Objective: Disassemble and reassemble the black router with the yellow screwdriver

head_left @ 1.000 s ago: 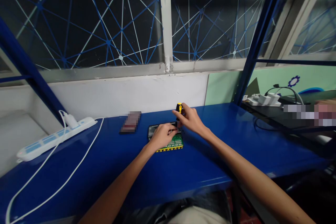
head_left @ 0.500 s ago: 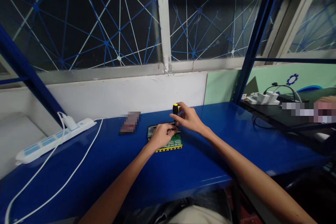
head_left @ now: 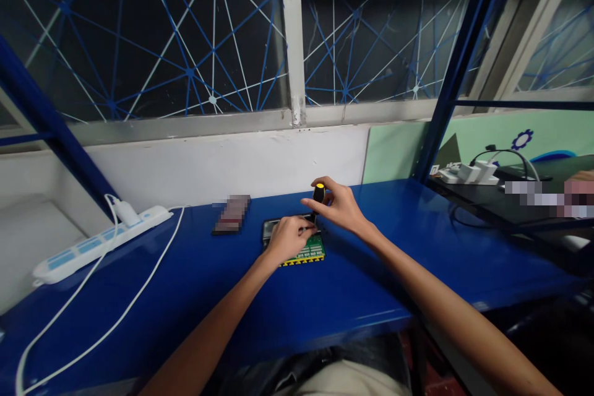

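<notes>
A black screwdriver with a yellow end cap (head_left: 319, 190) stands roughly upright, its handle held between the thumb and fingers of my right hand (head_left: 341, 205). Its lower end meets the area by the fingertips of my left hand (head_left: 288, 236), at the far right part of a green circuit board (head_left: 310, 249). Those left fingers are closed together; what they pinch is hidden. Along the board's near edge runs a yellow strip with dark notches. A dark-framed grey part (head_left: 268, 229) shows behind my left hand, which covers much of the board.
A pixelated flat, dark object (head_left: 232, 215) lies left of the board on the blue table (head_left: 223, 322). Farther left are a white power strip (head_left: 104, 246) and its looping cable (head_left: 142, 284). Another person's blurred hand (head_left: 580, 195) is at the right-hand black desk (head_left: 505, 201).
My right hand and the screwdriver handle have shifted slightly right relative to the board. The left hand stays over the board, and the whole view has moved a little.
</notes>
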The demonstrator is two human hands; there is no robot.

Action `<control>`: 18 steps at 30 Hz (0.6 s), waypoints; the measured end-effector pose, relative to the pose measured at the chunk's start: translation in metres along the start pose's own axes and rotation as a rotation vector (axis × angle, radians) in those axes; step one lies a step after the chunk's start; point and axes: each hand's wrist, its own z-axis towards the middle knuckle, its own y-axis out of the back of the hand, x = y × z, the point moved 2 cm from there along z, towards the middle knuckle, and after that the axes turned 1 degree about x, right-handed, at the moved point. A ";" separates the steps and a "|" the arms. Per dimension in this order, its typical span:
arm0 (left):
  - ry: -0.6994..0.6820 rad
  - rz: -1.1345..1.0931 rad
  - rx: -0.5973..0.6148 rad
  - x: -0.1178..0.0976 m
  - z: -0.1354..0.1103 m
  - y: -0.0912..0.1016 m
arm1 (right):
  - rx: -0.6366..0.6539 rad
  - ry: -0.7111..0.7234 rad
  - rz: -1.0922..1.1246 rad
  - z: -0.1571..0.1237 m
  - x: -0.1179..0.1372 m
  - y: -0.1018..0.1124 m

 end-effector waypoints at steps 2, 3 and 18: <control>-0.008 0.006 -0.002 0.000 0.000 0.000 | -0.020 0.005 -0.006 0.000 0.000 0.001; -0.014 0.007 -0.005 0.000 0.000 -0.001 | -0.026 0.009 -0.006 0.000 0.000 0.001; -0.059 0.039 -0.075 0.007 0.002 -0.005 | -0.023 0.027 -0.049 -0.001 0.002 0.000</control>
